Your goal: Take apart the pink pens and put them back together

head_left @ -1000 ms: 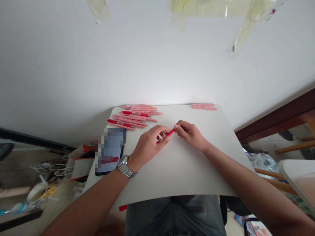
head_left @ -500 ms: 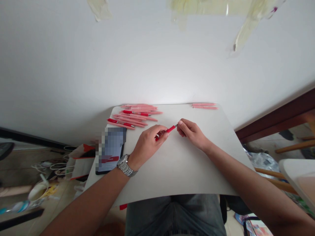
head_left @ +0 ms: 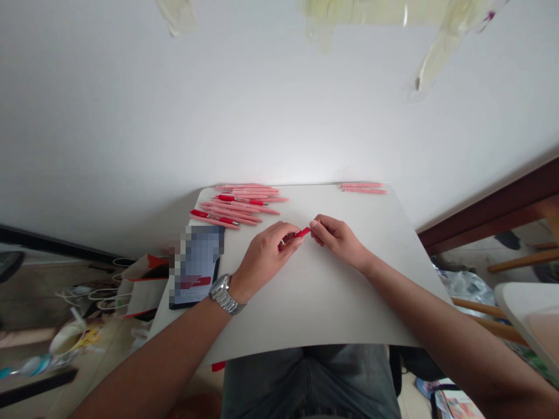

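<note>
Red pen (head_left: pixel 304 232): between both hands, over tabletop (head_left: pixel 314 308) | Left hand (head_left: pixel 265 251): grip closed round barrel | Right hand (head_left: pixel 337 237): grip pinched at its end | Advice: steady barrel — ends aligned, light pressure

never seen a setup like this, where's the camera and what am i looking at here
There is no machine here, just a person working with two bare hands. The camera is worn on the person's head and looks forward and down, so the arms reach in from the bottom of the picture.

The left hand, with a metal watch on its wrist, holds a red pen. The right hand pinches the pen's other end.

On the white table, a pile of slim pink pens lies at the far left, with two red pens among them. A small pink group lies far right. Near the left edge is a device with a screen, partly pixelated.
</note>
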`<state>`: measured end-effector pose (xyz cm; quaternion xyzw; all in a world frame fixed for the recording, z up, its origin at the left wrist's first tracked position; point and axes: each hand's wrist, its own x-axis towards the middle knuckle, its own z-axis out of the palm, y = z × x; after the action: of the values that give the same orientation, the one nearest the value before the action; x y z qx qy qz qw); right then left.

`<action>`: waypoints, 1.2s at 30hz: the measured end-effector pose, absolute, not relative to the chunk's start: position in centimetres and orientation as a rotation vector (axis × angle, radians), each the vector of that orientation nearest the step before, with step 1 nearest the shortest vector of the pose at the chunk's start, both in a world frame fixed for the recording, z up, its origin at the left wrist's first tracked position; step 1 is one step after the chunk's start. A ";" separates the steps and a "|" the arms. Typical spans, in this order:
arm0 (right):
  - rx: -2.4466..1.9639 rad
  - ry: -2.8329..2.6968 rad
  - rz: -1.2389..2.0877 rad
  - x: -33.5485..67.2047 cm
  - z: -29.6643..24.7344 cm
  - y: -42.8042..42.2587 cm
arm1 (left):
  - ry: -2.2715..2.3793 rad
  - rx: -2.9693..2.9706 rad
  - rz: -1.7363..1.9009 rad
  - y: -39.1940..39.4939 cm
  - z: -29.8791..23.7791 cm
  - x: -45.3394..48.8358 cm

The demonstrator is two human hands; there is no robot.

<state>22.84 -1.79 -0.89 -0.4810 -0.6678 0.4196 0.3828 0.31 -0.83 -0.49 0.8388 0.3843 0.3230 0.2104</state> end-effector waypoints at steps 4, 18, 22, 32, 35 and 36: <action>-1.257 -1.709 1.066 22.7 -0.6 -1.9 | 1.049 2.333 0.929 -0.9 -0.4 0.4; -1.269 -1.780 0.996 22.6 -0.5 -2.0 | 1.063 2.317 0.883 -1.1 -0.2 0.5; -1.218 -1.815 0.980 22.6 -0.3 -2.1 | 1.051 2.299 0.904 -1.2 -0.1 0.4; -1.136 -1.927 0.879 22.9 -0.4 -2.0 | 1.012 2.227 0.844 -1.2 0.2 0.5; -1.106 -1.939 0.879 23.0 -0.4 -2.0 | 0.998 2.188 0.825 -1.2 0.3 0.4; -1.098 -1.943 0.882 23.0 -0.3 -2.0 | 0.988 2.171 0.819 -1.2 0.3 0.4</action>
<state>23.00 -1.96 -0.31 -0.4265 -0.7547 0.3424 0.3624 0.41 -1.24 0.34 0.8199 0.3732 0.3094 0.3047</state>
